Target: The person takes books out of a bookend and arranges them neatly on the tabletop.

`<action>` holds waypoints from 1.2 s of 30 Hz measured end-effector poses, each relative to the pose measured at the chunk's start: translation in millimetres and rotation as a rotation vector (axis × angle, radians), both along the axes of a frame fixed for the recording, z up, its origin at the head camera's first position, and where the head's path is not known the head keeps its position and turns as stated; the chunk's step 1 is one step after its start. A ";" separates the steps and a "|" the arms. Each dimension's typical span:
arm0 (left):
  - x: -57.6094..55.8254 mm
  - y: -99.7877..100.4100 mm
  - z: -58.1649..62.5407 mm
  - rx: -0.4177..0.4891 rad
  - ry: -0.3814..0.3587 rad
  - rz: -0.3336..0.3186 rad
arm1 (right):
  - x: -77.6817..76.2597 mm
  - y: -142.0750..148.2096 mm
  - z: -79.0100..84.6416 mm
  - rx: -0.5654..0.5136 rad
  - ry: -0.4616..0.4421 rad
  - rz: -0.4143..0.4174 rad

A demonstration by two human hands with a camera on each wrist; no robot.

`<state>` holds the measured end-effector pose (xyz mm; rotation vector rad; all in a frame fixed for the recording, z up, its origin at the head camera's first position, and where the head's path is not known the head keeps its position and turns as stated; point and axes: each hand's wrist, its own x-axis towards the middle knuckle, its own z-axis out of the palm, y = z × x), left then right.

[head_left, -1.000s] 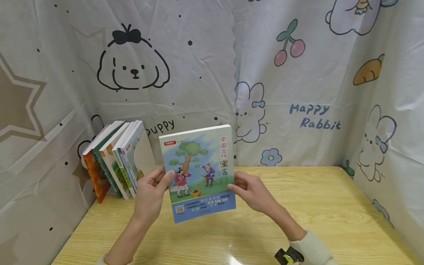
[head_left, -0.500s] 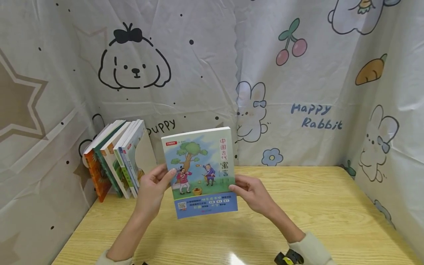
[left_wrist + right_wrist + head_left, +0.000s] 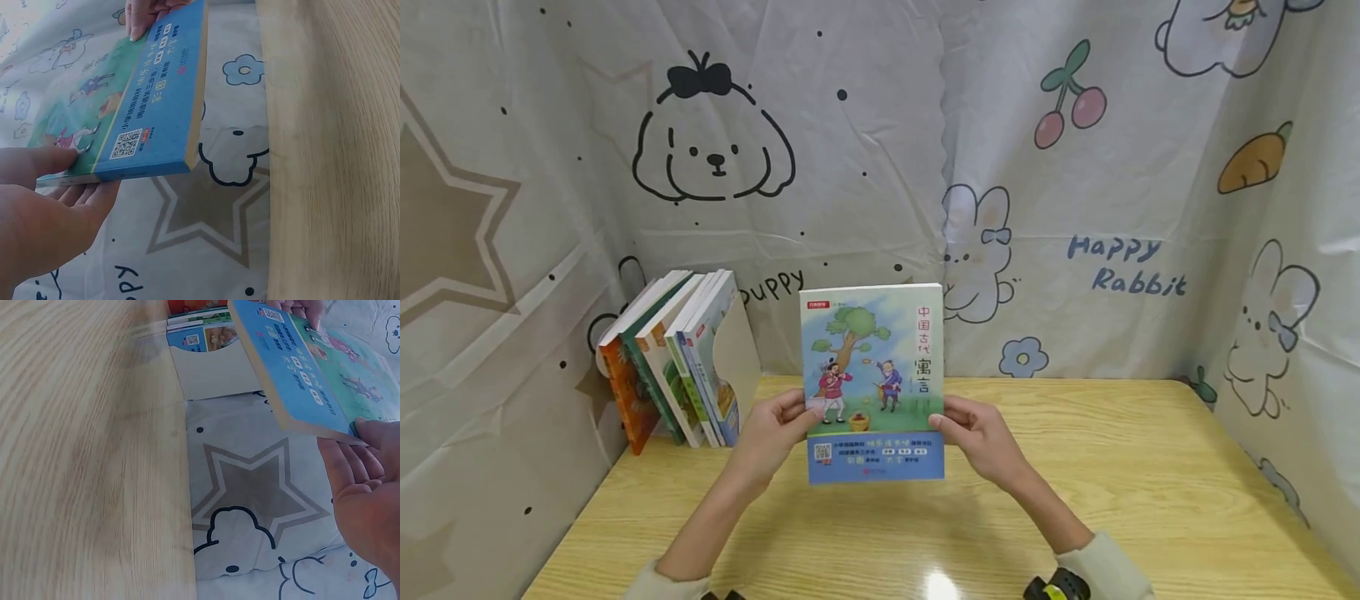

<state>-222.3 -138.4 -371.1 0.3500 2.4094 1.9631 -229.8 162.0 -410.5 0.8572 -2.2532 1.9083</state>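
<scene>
A paperback book (image 3: 874, 383) with a tree and two figures on its green and blue cover is held upright above the table, cover towards me. My left hand (image 3: 771, 442) grips its left edge, thumb on the front and fingers behind. On the opposite edge, my right hand (image 3: 981, 442) pinches it the same way. The left wrist view shows the blue lower part of the book (image 3: 156, 100) and my left hand (image 3: 50, 219) under its spine. In the right wrist view, the pages' edge of the book (image 3: 269, 381) faces the camera, near my right hand (image 3: 369, 494).
Several books (image 3: 677, 358) stand leaning in a row at the table's back left, against a cream-coloured holder (image 3: 741, 350). The wooden table (image 3: 1075, 483) meets a patterned cloth (image 3: 865, 167) at the back and sides.
The book has turned from a slight tilt to nearly straight and shifted a little right. My left hand has moved right with it. Both hands keep their hold, and the head view has shifted slightly.
</scene>
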 end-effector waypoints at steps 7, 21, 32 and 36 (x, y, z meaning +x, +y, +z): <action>-6.8 2.9 -3.5 -0.030 -0.023 -0.002 | -5.3 4.8 0.8 -0.001 -0.104 -0.023; -22.4 2.9 -16.2 -0.042 -0.075 0.076 | -16.7 -10.2 -3.0 0.058 -0.259 -0.163; -37.9 -9.3 -31.8 -0.092 -0.134 0.165 | -30.1 -32.6 -12.4 0.047 -0.421 -0.183; -43.5 -10.1 -40.5 -0.117 -0.157 0.176 | -32.1 -36.0 -16.7 0.083 -0.462 -0.218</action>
